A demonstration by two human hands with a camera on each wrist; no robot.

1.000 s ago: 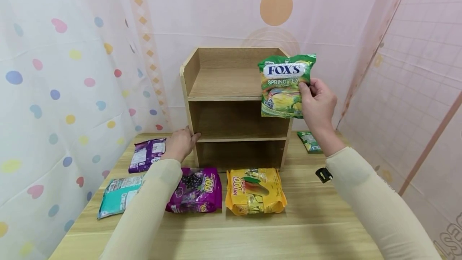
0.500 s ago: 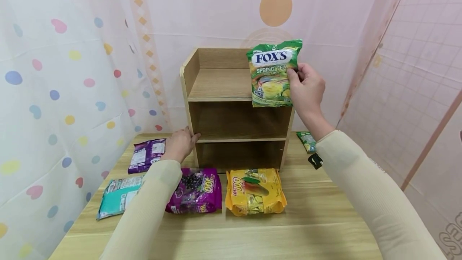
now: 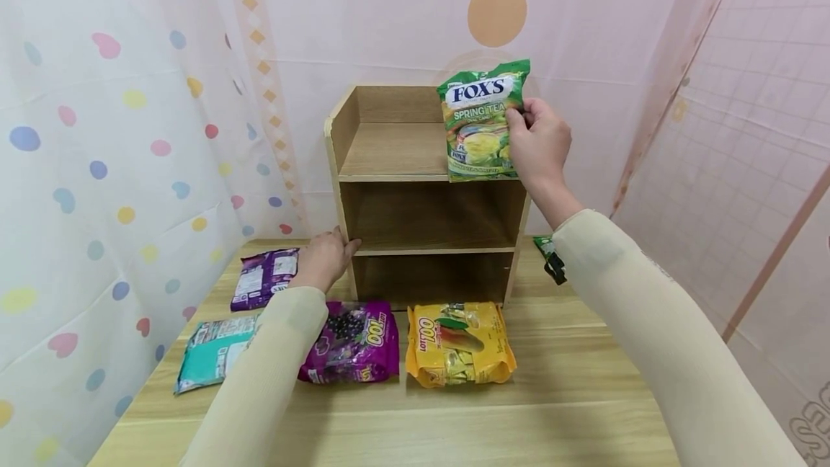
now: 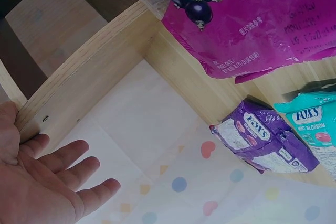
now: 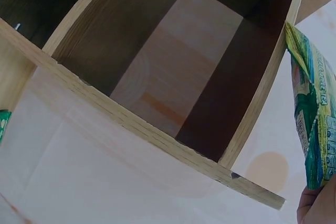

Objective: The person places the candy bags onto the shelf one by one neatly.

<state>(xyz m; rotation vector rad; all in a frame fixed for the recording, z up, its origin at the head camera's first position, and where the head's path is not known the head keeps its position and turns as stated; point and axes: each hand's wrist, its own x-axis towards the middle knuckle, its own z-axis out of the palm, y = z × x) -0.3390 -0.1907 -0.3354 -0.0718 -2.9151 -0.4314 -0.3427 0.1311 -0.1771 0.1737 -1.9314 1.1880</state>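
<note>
While the right hand (image 3: 540, 139) pinches a green Fox's Spring Tea bag (image 3: 476, 121) by its side edge, thumb on the printed front, the left hand (image 3: 323, 259) rests at the left side panel of a wooden shelf unit (image 3: 395, 148). Its thumb lies at the front edge; the other fingers extend loosely outside, a pose that probably steadies the light frame. The bag stands nearly upright, slightly tilted, before the right part of the top shelf, its lower edge near the board's front; contact cannot be judged. The edge grip presumably leaves the label uncovered and the base free.

On the desk (image 3: 454, 438), a purple Lot 100 bag (image 3: 353, 344) and a yellow Lot 100 bag (image 3: 459, 344) lie side by side before the unit, seemingly for easy reach from either side. A purple Fox's packet (image 3: 264, 279) and a teal packet (image 3: 210, 355) lie at left, apparently kept out of the way.
</note>
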